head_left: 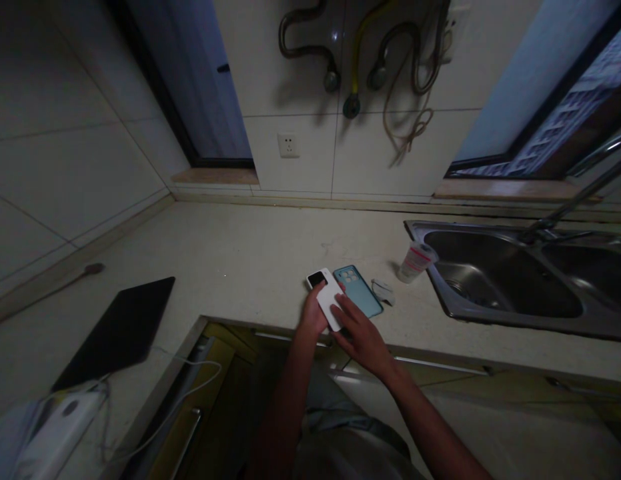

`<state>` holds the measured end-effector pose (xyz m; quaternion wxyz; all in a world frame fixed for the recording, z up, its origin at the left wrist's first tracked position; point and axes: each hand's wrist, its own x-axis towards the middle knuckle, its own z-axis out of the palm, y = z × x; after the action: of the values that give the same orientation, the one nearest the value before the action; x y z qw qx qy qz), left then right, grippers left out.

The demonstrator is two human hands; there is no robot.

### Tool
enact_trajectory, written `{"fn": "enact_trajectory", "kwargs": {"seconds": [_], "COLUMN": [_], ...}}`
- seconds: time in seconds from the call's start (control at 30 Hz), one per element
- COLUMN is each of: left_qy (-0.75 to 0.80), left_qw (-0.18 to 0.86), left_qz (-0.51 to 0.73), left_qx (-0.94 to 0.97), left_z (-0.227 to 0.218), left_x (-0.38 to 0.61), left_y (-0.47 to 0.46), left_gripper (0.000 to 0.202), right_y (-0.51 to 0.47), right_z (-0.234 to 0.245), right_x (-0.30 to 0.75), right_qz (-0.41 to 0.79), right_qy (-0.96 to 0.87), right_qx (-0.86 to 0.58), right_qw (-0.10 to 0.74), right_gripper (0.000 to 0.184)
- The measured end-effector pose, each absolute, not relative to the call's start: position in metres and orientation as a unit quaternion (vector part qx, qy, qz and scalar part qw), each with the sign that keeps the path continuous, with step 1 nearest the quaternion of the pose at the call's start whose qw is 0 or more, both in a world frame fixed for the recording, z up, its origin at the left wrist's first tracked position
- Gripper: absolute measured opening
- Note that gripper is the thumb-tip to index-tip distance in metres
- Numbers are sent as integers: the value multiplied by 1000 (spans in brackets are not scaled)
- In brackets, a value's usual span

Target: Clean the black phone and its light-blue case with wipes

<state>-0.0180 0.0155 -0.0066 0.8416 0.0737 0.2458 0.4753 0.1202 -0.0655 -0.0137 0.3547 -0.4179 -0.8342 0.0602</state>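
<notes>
A white phone (326, 293) with a dark camera block lies back-up near the counter's front edge. My left hand (313, 313) grips its left side, fingers curled round it. My right hand (359, 333) rests its fingertips on the phone's lower right part, fingers stretched out. A teal phone case (359, 288) lies flat on the counter just right of the phone. A small pale object (383, 291) sits right of the case.
A plastic cup (414, 261) stands by the steel sink (490, 313) at the right, with a tap (565, 213) above it. A black slab (121, 330) lies on the left counter, with a white device and cables (60, 427) below it. A wall socket (289, 145) and hoses (370, 60) are on the back wall.
</notes>
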Motion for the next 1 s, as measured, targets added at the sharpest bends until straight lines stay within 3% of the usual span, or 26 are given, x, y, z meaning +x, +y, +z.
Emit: {"fn": "enact_trajectory", "kwargs": {"seconds": [0.23, 1.0], "left_qy": [262, 239], "left_qw": [836, 831], "left_qz": [469, 482], "left_qx": [112, 139], "left_z": [-7, 0], "left_x": [-16, -14], "left_y": [14, 9], "left_gripper": [29, 27], "right_y": [-65, -61], "right_z": [-11, -9], "right_x": [120, 130], "right_qz": [29, 42], "right_qy": [-830, -809], "right_qx": [-427, -425], "right_qw": [358, 404], "right_gripper": [68, 54]}}
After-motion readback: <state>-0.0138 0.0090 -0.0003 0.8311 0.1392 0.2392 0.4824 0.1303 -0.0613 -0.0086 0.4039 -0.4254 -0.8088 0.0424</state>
